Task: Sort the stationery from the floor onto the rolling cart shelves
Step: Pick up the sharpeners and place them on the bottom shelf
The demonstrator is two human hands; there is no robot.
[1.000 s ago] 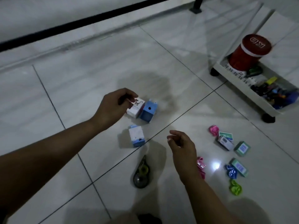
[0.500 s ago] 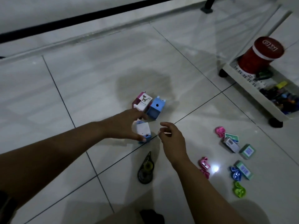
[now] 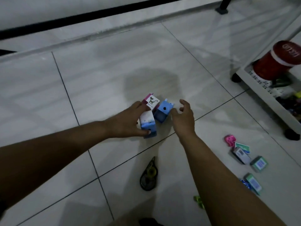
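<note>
Three small box-shaped sharpeners sit together on the tiled floor. My left hand [image 3: 128, 122] grips the white-and-blue one [image 3: 148, 125], thumb along its near side. Behind it stands a pink-and-white one with a cat picture [image 3: 151, 101]. A blue one [image 3: 162, 112] stands to the right, and my right hand [image 3: 183, 114] hovers beside it with fingers spread, holding nothing. A dark correction-tape dispenser [image 3: 149, 175] lies nearer me. Small pink [image 3: 229, 140], green [image 3: 259, 163] and white [image 3: 241, 154] stationery pieces lie on the floor at the right.
The white rolling cart [image 3: 260, 88] stands at the right on black wheels [image 3: 292, 134], its bottom shelf holding a red round tin [image 3: 276, 61] and mixed small items. A black rail [image 3: 97, 15] runs along the far wall, with a black leg [image 3: 222, 7] beyond.
My left hand closed on the white-and-blue sharpener and drew it up against the other two. My right hand moved forward to the blue sharpener and opened.
</note>
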